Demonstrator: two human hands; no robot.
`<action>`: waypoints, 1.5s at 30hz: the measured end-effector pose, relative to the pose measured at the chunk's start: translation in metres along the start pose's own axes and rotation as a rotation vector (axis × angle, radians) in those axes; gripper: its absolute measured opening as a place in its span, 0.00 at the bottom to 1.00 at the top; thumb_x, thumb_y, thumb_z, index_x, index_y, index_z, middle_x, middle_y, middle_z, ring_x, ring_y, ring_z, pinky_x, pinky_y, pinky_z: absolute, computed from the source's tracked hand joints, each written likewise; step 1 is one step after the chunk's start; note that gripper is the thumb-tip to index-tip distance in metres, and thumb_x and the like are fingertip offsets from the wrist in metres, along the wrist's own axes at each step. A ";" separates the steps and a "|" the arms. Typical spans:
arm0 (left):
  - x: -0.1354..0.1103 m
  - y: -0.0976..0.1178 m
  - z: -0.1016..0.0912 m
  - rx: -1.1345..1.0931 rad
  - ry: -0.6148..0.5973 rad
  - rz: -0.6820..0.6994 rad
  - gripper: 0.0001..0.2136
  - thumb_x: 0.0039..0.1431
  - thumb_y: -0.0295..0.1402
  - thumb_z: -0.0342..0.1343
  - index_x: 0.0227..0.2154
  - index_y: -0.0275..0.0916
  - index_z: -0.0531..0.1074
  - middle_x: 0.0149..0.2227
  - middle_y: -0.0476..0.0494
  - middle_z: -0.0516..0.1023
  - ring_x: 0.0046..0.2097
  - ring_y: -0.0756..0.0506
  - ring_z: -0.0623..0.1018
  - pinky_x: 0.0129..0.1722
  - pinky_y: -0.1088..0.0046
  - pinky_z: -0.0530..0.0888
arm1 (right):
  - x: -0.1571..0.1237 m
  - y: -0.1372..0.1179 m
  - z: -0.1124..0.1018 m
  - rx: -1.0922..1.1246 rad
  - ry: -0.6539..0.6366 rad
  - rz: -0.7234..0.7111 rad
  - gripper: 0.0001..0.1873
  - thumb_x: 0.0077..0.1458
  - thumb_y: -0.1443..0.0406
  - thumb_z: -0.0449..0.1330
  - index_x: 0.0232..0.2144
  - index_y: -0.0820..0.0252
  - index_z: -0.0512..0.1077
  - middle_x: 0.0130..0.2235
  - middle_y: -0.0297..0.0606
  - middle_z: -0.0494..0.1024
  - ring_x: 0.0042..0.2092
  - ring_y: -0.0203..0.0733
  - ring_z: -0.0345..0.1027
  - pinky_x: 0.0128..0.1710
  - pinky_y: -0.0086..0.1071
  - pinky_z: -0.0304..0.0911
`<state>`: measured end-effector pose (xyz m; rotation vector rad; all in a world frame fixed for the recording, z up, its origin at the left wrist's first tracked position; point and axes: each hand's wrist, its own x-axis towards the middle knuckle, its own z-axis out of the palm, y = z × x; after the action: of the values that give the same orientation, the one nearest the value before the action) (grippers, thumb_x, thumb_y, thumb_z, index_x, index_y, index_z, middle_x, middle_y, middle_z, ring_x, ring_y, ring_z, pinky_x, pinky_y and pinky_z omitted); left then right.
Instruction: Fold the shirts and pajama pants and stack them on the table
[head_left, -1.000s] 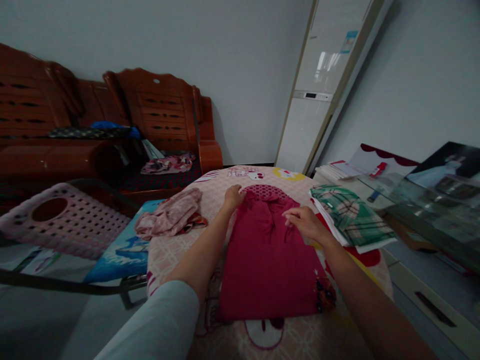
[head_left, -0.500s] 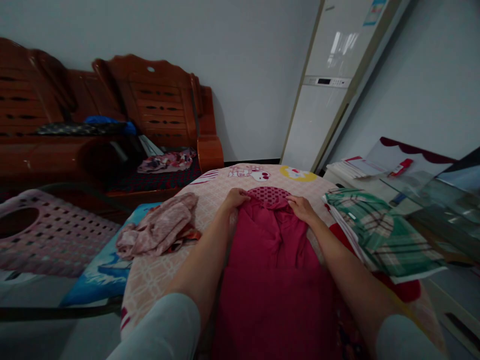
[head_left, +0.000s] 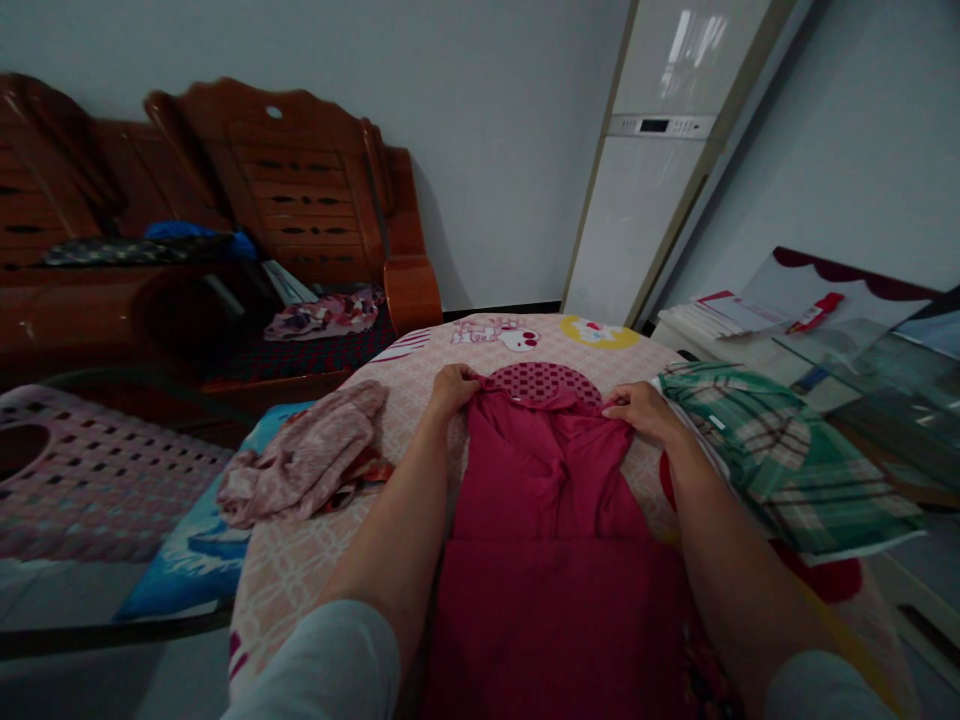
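A dark pink garment lies lengthwise in front of me on a patterned cloth. Its near part is flat, while the far part is wrinkled around the middle. My left hand pinches the garment's far left corner. At the far right corner, my right hand has its thumb and fingers closed on the fabric. Between the two hands the far edge sags a little, in front of a dark pink dotted oval on the cloth.
A crumpled pale pink garment lies to the left, near a blue printed cushion and a pink woven basket. Folded green plaid cloth lies at the right. Behind are a wooden sofa and a tall white air conditioner.
My hands have moved farther apart, the right one outward to the right, spreading the garment's far end wider. The view has shifted slightly.
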<state>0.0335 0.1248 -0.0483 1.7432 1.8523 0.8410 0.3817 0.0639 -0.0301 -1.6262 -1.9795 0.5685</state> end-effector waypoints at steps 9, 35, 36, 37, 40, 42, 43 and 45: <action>-0.001 -0.004 -0.007 0.013 0.004 0.001 0.07 0.50 0.31 0.58 0.30 0.36 0.80 0.29 0.47 0.80 0.32 0.49 0.74 0.31 0.76 0.66 | -0.001 -0.003 -0.027 -0.423 0.003 0.136 0.11 0.42 0.75 0.58 0.28 0.63 0.79 0.29 0.39 0.81 0.32 0.40 0.72 0.33 0.28 0.61; 0.003 -0.019 -0.026 -0.516 -0.275 0.064 0.27 0.38 0.25 0.62 0.47 0.33 0.76 0.29 0.48 0.79 0.29 0.51 0.74 0.30 0.76 0.70 | 0.007 -0.013 0.034 -0.482 0.204 -0.017 0.13 0.61 0.64 0.55 0.35 0.62 0.79 0.38 0.46 0.82 0.40 0.46 0.73 0.40 0.33 0.61; 0.003 -0.019 -0.028 -0.516 -0.269 0.077 0.27 0.39 0.25 0.60 0.48 0.32 0.76 0.29 0.48 0.79 0.29 0.51 0.74 0.30 0.76 0.69 | 0.008 -0.014 0.032 -0.479 0.220 0.014 0.15 0.62 0.64 0.53 0.34 0.63 0.79 0.36 0.46 0.81 0.39 0.46 0.73 0.39 0.33 0.60; 0.004 -0.019 -0.029 -0.496 -0.251 0.086 0.26 0.40 0.25 0.59 0.48 0.32 0.76 0.28 0.48 0.78 0.28 0.51 0.73 0.29 0.76 0.69 | 0.008 -0.015 0.030 -0.480 0.229 0.039 0.16 0.63 0.63 0.53 0.34 0.63 0.79 0.35 0.46 0.81 0.39 0.45 0.73 0.38 0.33 0.60; 0.006 -0.020 -0.026 -0.346 -0.185 0.096 0.19 0.44 0.28 0.59 0.42 0.33 0.79 0.27 0.48 0.78 0.27 0.50 0.73 0.28 0.76 0.67 | 0.007 -0.017 0.027 -0.510 0.206 0.078 0.15 0.62 0.62 0.54 0.35 0.62 0.79 0.37 0.46 0.82 0.40 0.46 0.73 0.38 0.32 0.59; 0.007 -0.019 -0.021 -0.209 -0.166 0.106 0.13 0.46 0.33 0.61 0.36 0.34 0.81 0.27 0.47 0.79 0.29 0.49 0.74 0.29 0.76 0.68 | 0.005 -0.017 0.027 -0.536 0.164 0.076 0.14 0.61 0.61 0.55 0.36 0.60 0.79 0.38 0.45 0.82 0.42 0.46 0.73 0.39 0.32 0.59; 0.006 -0.017 -0.018 -0.140 -0.155 0.113 0.12 0.47 0.35 0.61 0.33 0.35 0.81 0.27 0.46 0.80 0.29 0.48 0.74 0.30 0.75 0.68 | 0.004 -0.017 0.026 -0.548 0.142 0.072 0.14 0.61 0.60 0.55 0.36 0.60 0.80 0.39 0.45 0.82 0.42 0.45 0.73 0.40 0.32 0.59; 0.005 -0.012 -0.015 -0.013 -0.108 0.124 0.10 0.49 0.36 0.60 0.31 0.37 0.82 0.27 0.46 0.80 0.31 0.47 0.75 0.31 0.75 0.68 | 0.003 -0.017 0.026 -0.561 0.113 0.067 0.14 0.61 0.60 0.56 0.35 0.59 0.80 0.38 0.44 0.82 0.42 0.45 0.73 0.40 0.32 0.59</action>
<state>0.0140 0.1280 -0.0459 1.8727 1.6798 0.7865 0.3523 0.0631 -0.0395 -1.9975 -2.1210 -0.0759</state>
